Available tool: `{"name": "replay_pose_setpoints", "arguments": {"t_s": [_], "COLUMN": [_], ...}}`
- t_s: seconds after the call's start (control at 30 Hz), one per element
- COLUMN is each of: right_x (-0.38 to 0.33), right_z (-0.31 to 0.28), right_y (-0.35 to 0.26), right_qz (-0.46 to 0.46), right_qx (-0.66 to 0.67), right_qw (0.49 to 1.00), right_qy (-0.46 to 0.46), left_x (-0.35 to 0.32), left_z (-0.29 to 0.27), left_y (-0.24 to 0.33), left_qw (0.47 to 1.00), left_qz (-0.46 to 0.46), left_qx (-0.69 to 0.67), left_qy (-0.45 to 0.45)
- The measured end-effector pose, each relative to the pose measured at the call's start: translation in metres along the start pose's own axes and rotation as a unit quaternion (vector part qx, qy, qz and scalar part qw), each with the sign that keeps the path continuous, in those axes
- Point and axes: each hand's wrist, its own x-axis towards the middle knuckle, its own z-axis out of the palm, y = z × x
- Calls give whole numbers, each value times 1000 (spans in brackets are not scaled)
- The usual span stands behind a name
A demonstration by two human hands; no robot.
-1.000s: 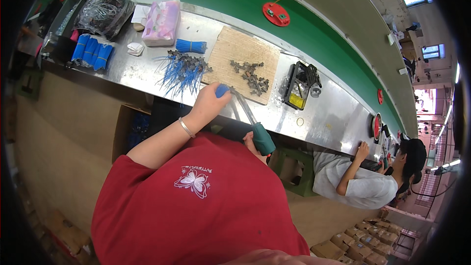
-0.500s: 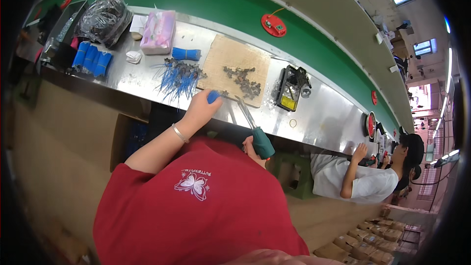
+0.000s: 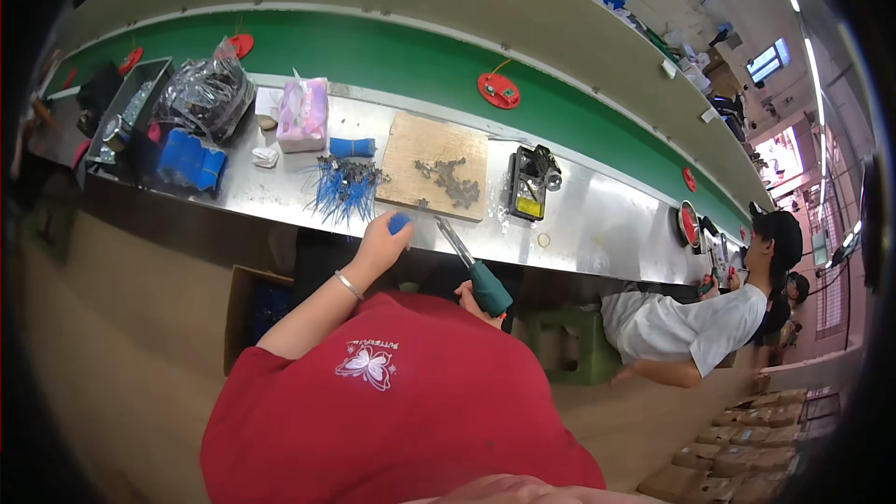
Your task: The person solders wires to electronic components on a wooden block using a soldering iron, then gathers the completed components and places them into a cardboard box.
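Note:
My left hand (image 3: 375,247), with a bracelet at the wrist, is closed round a bundle of blue wires (image 3: 399,223) at the bench's front edge. Small dark ends stick out of it toward the tool tip. My right hand (image 3: 474,301) grips a green soldering gun (image 3: 488,289), its long metal tip pointing up and left, close to those wire ends. Just beyond lies a wooden board (image 3: 408,151) with small dark parts (image 3: 457,187) scattered on it. Left of the board is a loose heap of blue wires with dark ends (image 3: 343,194), and behind that a tied blue wire bundle (image 3: 353,147).
A black soldering stand (image 3: 530,182) with a yellow pad sits right of the board. Leftward are a tissue pack (image 3: 303,115), more blue bundles (image 3: 191,163) and a plastic bag (image 3: 205,98). Another person (image 3: 691,327) sits along the bench at right, near a green stool (image 3: 571,341).
The whole view has shifted, with the bench now lower in the picture. Both hands keep their holds; the tool tip stays near the wire ends. The person at right has lowered an arm.

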Motion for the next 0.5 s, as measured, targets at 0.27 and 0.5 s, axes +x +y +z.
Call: {"name": "replay_pose_setpoints", "arguments": {"t_s": [0.27, 0.5], "right_x": [-14, -11], "right_z": [16, 24], "right_y": [-14, -12], "right_qz": [26, 56], "right_qx": [109, 127], "right_qw": [992, 985], "right_qy": [64, 102], "left_x": [-7, -7], "left_z": [1, -2], "left_y": [-1, 2], "left_qw": [998, 996], "left_qz": [60, 74], "left_qx": [14, 44], "left_qy": [25, 11]}}
